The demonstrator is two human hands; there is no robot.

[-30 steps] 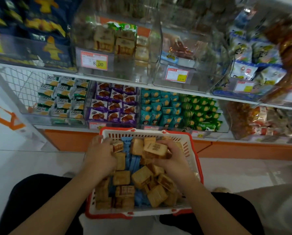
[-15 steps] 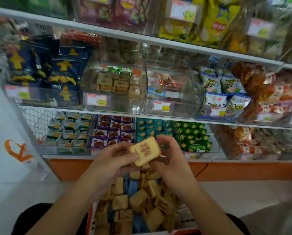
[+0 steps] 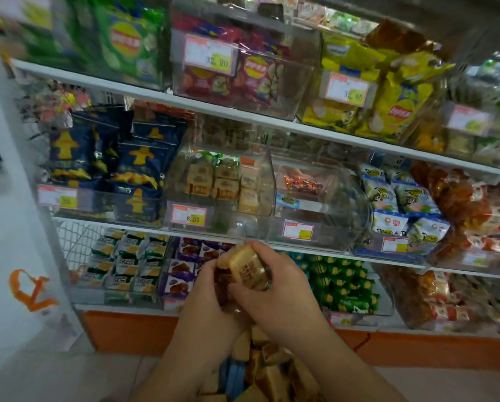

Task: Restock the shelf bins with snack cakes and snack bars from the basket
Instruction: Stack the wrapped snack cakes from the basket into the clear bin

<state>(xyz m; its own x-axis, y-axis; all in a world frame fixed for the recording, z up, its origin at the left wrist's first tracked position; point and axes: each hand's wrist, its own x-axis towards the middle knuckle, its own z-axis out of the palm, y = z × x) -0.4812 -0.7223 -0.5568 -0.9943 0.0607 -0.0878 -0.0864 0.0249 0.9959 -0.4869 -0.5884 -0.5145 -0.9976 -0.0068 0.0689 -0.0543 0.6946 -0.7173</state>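
1. Since a second ago both hands have risen out of the basket to the front of the lowest shelf.
2. The left hand [image 3: 206, 297] and right hand [image 3: 275, 288] together clasp a bundle of wrapped snack cakes [image 3: 247, 269], each grip curled round it.
3. The bundle sits just below the clear bin [image 3: 254, 195], which is part-filled with like cakes.
4. More cakes and blue snack bars [image 3: 233, 378] lie below the wrists.
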